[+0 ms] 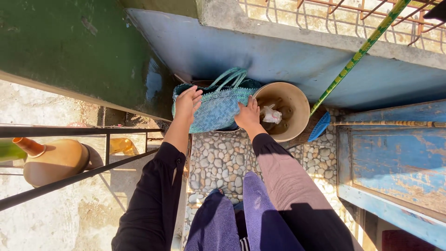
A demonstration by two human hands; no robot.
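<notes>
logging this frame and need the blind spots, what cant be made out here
Head view:
- Inside of the woven bag: hidden by its own side and by the left hand and right hand on it.
- What the bag rests on: covered by the bag.
- Bucket contents: murky; the white scrap is too small to identify.
- Broom handle top: cut off by the frame's upper edge.
- Brown jug: partly behind the railing.

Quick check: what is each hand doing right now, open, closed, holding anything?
Left hand: fingers curled over the upper edge of the woven turquoise bag, gripping it.
Right hand: pressed on the bag's right side beside the tan bucket; grip cannot be told.
</notes>
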